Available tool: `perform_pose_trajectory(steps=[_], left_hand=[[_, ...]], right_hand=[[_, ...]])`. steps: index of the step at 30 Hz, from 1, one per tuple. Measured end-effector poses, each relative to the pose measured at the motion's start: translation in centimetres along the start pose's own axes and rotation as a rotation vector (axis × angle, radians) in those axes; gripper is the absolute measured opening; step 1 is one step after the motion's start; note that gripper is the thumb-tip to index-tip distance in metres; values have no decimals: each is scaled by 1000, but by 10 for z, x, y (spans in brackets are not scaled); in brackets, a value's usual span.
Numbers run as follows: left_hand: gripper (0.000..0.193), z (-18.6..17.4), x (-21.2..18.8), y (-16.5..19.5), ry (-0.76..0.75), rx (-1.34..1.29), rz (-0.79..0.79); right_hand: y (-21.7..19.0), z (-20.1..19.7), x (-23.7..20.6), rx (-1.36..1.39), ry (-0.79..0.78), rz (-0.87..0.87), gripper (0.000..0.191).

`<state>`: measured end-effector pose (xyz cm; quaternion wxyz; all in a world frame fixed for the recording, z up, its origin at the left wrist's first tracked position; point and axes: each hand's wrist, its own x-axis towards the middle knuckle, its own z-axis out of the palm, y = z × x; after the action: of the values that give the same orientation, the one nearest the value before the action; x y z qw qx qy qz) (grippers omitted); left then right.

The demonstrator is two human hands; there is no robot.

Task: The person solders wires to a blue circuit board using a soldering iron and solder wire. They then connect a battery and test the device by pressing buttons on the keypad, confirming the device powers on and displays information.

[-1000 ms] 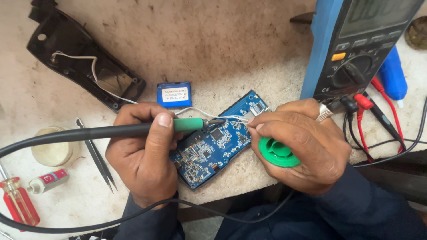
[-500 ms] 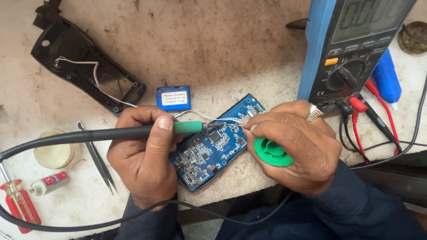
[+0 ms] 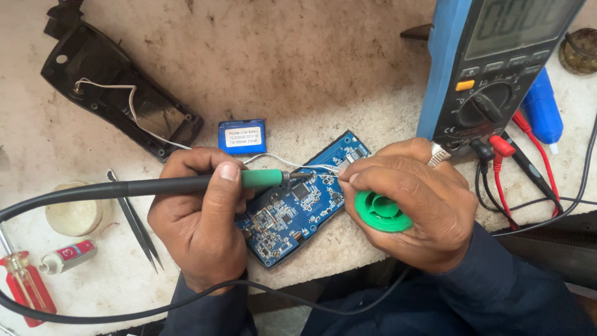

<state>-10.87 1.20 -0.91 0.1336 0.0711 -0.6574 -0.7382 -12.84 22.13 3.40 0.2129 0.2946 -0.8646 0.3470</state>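
Since the earlier frame the view is sliding slightly left and nearer, while I am still keeping both hands planted on the work with almost no shift. My left hand [image 3: 202,227] is wrapped closed around the soldering iron [image 3: 186,184], thumb pressing on top of the green collar; the iron's long axis is running left to right, tip pointing right. That tip is meeting the far right part of the blue circuit board [image 3: 298,208], which is lying diagonally, near-left corner to far-right corner, at the near edge of the bench [image 3: 280,68]. My right hand [image 3: 413,202] is curled around a green solder spool [image 3: 380,213], fingertips pinching together just right of the tip, so both hands are converging on the same spot, nearly touching. Open room is lying far of the board; the multimeter [image 3: 491,68] is crowding the right, its leads [image 3: 516,155] trailing beside my right wrist. The small blue battery [image 3: 242,136] is sitting just far of my left hand, tweezers [image 3: 137,224] to its left.
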Motion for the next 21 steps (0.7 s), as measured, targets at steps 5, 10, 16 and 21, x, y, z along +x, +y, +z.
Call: perform_pose_trajectory(steps=[5, 10, 16, 21], left_hand=[[11, 0, 0, -1, 3, -3, -7], [10, 0, 0, -2, 4, -11, -8], [10, 2, 0, -1, 8, -5, -16], [11, 1, 0, 0, -1, 10, -7]], right_hand=[[0, 1, 1, -14, 4, -21, 36], [1, 0, 2, -17, -1, -41, 35], [0, 0, 4, -28, -11, -45, 33], [0, 0, 4, -31, -17, -48, 32]])
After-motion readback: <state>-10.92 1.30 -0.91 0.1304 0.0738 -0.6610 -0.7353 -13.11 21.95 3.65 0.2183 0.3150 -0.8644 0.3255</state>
